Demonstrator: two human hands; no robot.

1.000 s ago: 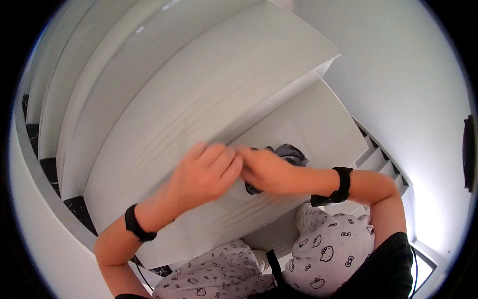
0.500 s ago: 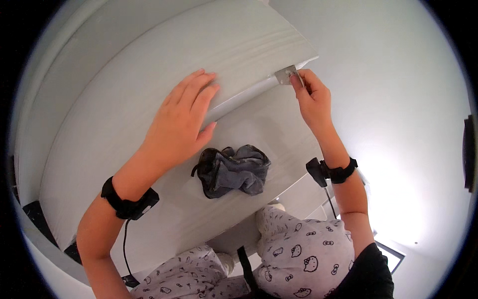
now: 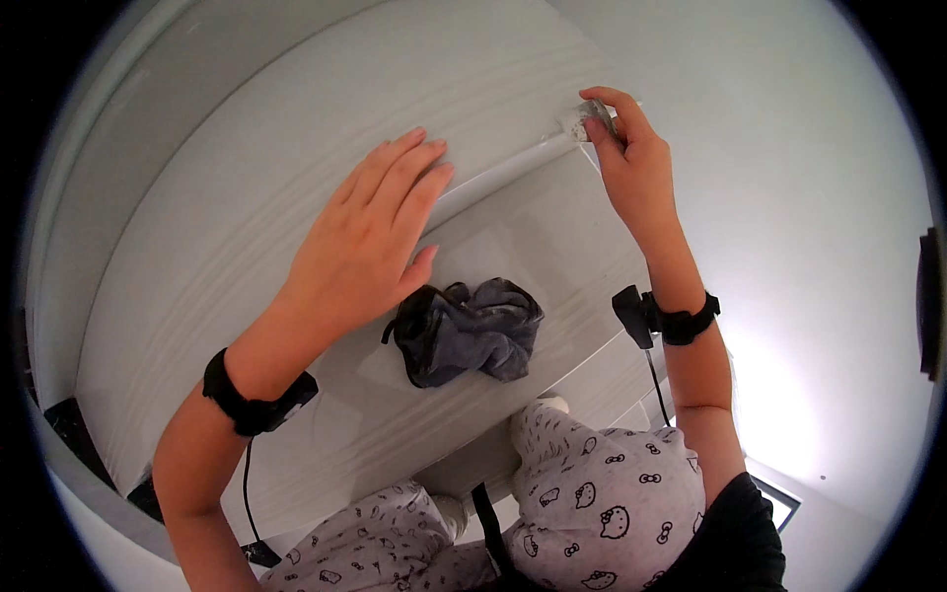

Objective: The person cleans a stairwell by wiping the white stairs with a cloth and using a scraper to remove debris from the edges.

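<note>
My left hand [image 3: 365, 232] rests with fingers spread over the front edge [image 3: 508, 173] of a pale, streaked step, holding nothing. My right hand [image 3: 634, 153] grips a small flat metal scraper [image 3: 580, 124] between thumb and fingers, at the right end of that edge. White residue shows on the scraper's face; its handle is hidden by the hand. Below the edge, a crumpled dark grey cloth [image 3: 473, 335] lies on the lower step [image 3: 375, 395], close under my left thumb and touched by neither hand.
A smooth white wall [image 3: 779, 197] rises along the right side of the steps. Black straps with small boxes and cables sit on both wrists. My legs [image 3: 592, 493] in patterned trousers are at the bottom. A curved pale border [image 3: 128, 128] runs along the left.
My right hand has moved slightly up and the scraper has turned, now showing white residue. My left hand has slid slightly right along the edge. The cloth looks unchanged.
</note>
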